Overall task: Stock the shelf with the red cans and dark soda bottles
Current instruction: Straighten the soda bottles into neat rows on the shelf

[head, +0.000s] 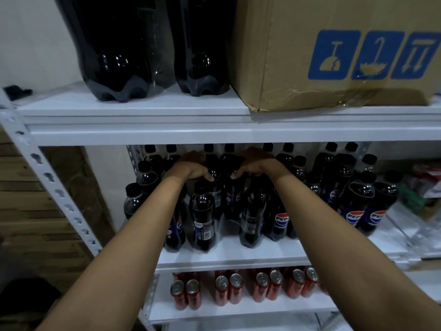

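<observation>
Both my hands are reaching into the middle shelf (238,253). Left hand (191,167) curled over the top of a dark soda bottle (216,187) in the centre cluster, thumb on its shoulder. Right hand (256,164) gripping the neighbouring bottle (232,194) the same way. More dark soda bottles (362,201) stand either side. Red cans (241,289) sit in paired rows on the shelf below. Top shelf: large dark bottles (133,44) beside a cardboard box (298,56).
</observation>
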